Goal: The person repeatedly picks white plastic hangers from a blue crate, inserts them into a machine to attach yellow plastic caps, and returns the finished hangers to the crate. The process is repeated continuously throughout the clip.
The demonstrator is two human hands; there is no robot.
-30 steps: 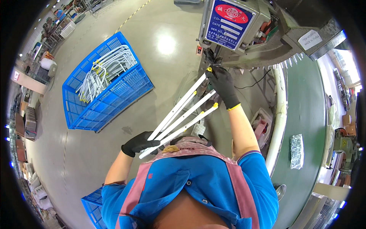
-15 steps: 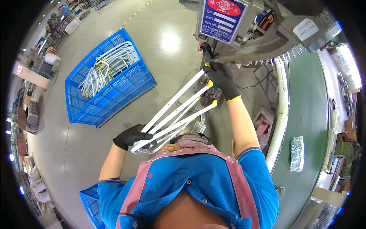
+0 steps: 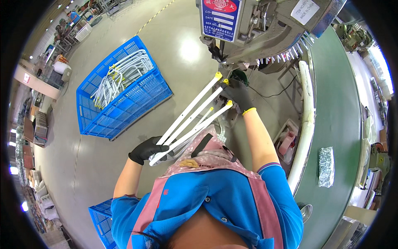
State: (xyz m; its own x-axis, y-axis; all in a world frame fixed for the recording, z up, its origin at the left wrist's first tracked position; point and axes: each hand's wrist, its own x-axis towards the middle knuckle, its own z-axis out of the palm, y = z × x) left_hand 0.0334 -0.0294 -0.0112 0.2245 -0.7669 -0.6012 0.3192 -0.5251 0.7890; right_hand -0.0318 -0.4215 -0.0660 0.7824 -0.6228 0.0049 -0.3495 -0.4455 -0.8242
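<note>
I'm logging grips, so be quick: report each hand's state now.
Left hand: closed, holding white tubes.
Right hand: at one tube's yellow tip; whether closed cannot be told.

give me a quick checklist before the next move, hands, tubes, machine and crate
1. Left hand holding the lower ends of the white tubes: ok.
2. Right hand firmly gripping a tube: cannot tell; it is at a yellow-capped end, but its grip is partly hidden.
3. Black gloves on both hands: ok.
4. Yellow caps on the upper tube ends in view: ok.
5. Topmost cap clear of the machine: cannot tell; it appears close below the machine head, and one view leaves depth unclear.
6. Blue crate upright with bent tubes inside: ok.
</note>
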